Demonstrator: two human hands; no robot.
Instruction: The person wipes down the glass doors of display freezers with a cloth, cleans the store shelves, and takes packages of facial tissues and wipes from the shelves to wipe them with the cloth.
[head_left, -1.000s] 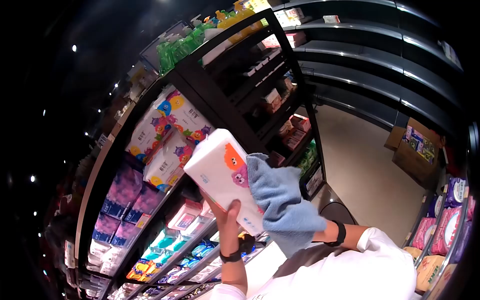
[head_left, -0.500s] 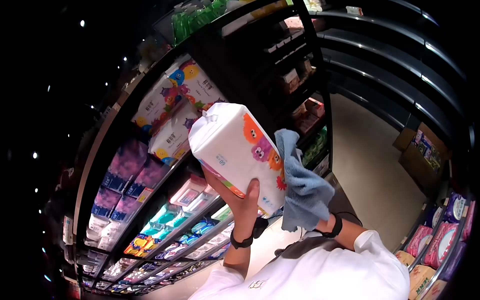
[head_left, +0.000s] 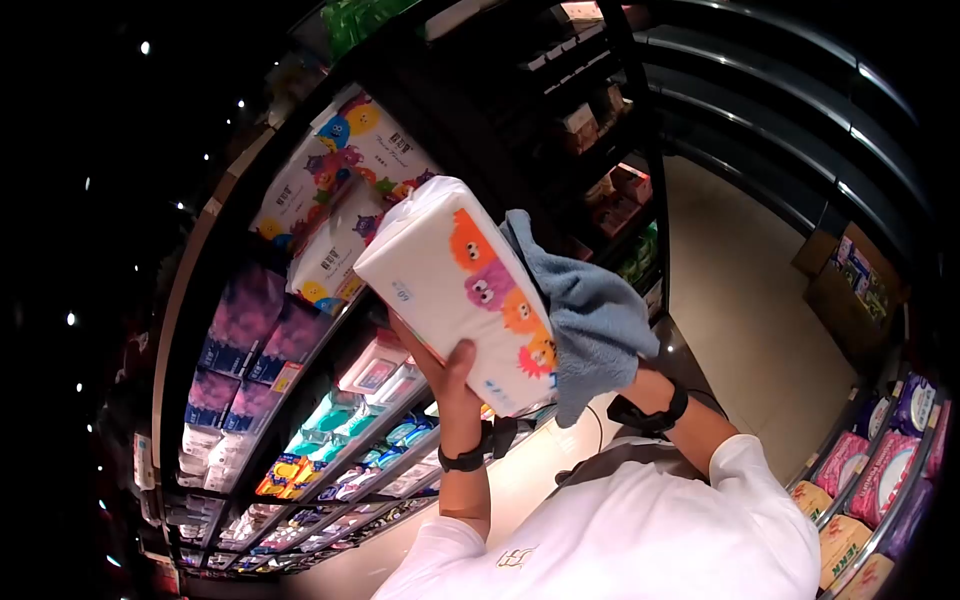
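Observation:
My left hand (head_left: 455,385) is closed around the lower side of a white tissue pack (head_left: 440,295), its thumb across the front. The pack is tilted and printed with orange and purple furry cartoon faces. A blue cloth (head_left: 595,320) drapes over my right hand (head_left: 645,385) and lies against the pack's right side. The fingers of that hand are hidden beneath the cloth, which it holds. Just behind the pack, similar tissue packs (head_left: 330,255) are stacked on the shelf.
On the left, shelves hold purple packs (head_left: 245,325) and, lower, teal packs (head_left: 325,425). A cardboard box (head_left: 835,290) of packets stands on the floor (head_left: 725,250) at right. Pink packs (head_left: 885,475) line the lower right shelf. Dark shelves (head_left: 760,80) curve behind.
The tissue pack has shifted left and slightly up, and turned to show more of its printed side. My right hand and the blue cloth have moved left and up with it.

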